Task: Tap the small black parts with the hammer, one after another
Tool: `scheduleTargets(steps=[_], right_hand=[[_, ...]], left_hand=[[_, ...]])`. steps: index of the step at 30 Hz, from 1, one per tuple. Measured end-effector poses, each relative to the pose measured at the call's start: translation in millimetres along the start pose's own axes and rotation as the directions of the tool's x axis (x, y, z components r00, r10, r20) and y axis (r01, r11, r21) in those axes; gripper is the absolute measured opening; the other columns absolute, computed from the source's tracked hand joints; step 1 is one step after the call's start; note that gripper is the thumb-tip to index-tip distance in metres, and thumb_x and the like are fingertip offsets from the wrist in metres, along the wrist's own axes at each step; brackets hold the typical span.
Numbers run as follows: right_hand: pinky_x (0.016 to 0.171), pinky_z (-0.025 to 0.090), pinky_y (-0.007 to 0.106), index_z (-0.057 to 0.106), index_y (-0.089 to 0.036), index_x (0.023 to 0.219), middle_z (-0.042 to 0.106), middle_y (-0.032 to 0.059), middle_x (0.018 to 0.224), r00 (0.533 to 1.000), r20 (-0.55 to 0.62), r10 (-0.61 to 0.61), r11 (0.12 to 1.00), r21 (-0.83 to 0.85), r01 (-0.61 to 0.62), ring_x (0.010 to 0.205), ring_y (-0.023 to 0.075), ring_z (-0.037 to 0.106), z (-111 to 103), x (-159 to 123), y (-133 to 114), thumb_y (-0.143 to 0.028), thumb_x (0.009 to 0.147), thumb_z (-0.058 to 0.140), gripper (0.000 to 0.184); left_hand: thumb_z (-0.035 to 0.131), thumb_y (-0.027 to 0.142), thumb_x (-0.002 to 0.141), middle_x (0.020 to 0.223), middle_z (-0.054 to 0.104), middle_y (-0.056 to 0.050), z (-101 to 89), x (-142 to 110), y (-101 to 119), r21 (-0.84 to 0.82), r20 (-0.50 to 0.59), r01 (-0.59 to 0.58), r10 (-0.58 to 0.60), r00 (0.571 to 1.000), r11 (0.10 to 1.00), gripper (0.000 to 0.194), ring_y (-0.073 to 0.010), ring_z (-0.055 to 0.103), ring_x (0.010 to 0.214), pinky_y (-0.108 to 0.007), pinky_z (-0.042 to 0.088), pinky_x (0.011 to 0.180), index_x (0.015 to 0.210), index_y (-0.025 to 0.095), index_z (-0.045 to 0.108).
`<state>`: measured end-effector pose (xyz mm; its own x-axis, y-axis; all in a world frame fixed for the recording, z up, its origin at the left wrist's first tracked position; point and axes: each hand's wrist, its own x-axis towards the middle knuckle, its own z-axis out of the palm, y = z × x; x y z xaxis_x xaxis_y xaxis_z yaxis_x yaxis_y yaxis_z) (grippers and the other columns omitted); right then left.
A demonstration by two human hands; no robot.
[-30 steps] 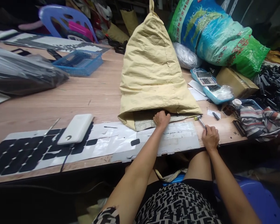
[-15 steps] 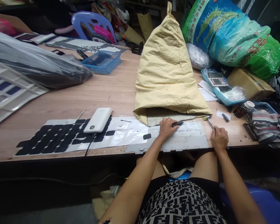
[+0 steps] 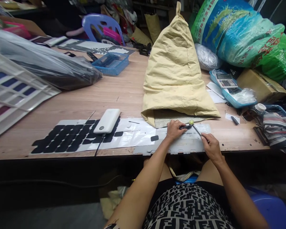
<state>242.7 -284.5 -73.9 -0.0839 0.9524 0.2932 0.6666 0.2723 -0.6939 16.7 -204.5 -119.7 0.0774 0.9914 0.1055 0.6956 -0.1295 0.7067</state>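
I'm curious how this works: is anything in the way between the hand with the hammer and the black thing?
Nothing visible. The hammer in the right hand is close beside the black piece in the left hand; touching or not, I can't tell.

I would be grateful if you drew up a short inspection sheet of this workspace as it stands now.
Surface: wood-grain table; a grey sheet lies along its near edge.
Things in hand: dark piece and hammer; whether they touch is unclear.
Left hand: grips the dark piece above the grey sheet.
Right hand: closed around the hammer's handle.
Clutter: yellow cloth sack just beyond the hands; white box on a sheet with black pads; calculator and striped cloth to the right.
Cables: dark cable from the white box toward the near edge.
Surroundings: purple chair beyond the table; large printed bag at far right.
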Motion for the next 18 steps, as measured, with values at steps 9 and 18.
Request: scheduleTargets(steps=[9, 18], right_hand=[[0.089, 0.055, 0.037, 0.076, -0.022, 0.11, 0.074, 0.0082, 0.099, 0.999, 0.032, 0.026, 1.0, 0.003, -0.026, 0.095, 0.0221, 0.069, 12, 3, -3, -0.035, 0.096, 0.053, 0.029], [0.087, 0.054, 0.035, 0.075, -0.021, 0.111, 0.074, 0.0075, 0.098, 0.999, 0.026, 0.025, 0.999, -0.039, -0.024, 0.094, 0.0215, 0.069, 5, -2, -2, -0.035, 0.097, 0.053, 0.029]], left_hand=[[0.08, 0.037, 0.08, 0.1, 0.074, -0.001, -1.0, 2, 1, -0.006, 0.007, 0.034, -0.033, 0.999, 0.999, 0.019, -0.0267, 0.055, 0.108, -0.043, 0.037, 0.097, 0.098, 0.033, 0.081], [0.08, 0.038, 0.08, 0.103, 0.074, -0.001, -0.4, 2, 1, -0.001, 0.014, 0.043, -0.043, 0.999, 0.999, 0.02, -0.0269, 0.054, 0.108, -0.042, 0.037, 0.095, 0.099, 0.031, 0.081]])
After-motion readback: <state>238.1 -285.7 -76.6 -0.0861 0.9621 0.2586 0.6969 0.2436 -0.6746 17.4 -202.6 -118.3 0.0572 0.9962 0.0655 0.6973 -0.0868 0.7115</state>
